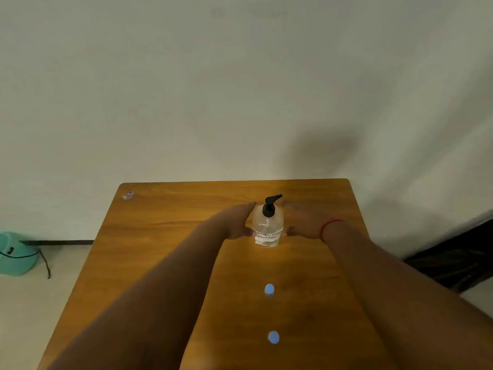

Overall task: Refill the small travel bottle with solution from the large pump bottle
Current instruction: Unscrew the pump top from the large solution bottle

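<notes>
Pump bottle point(267, 225) of clear liquid between both hands.

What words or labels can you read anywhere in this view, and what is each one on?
Pump bottle: a white label with two lines of dark handwriting, too blurred to read.
Sticker at the table's far left corner: red and blue marks, too small to read.
The two blue caps show no text.

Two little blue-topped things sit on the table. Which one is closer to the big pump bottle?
The farther blue-topped item, mid-table, is closer to the pump bottle that both hands flank. The other blue-topped item sits nearer the person.
</notes>
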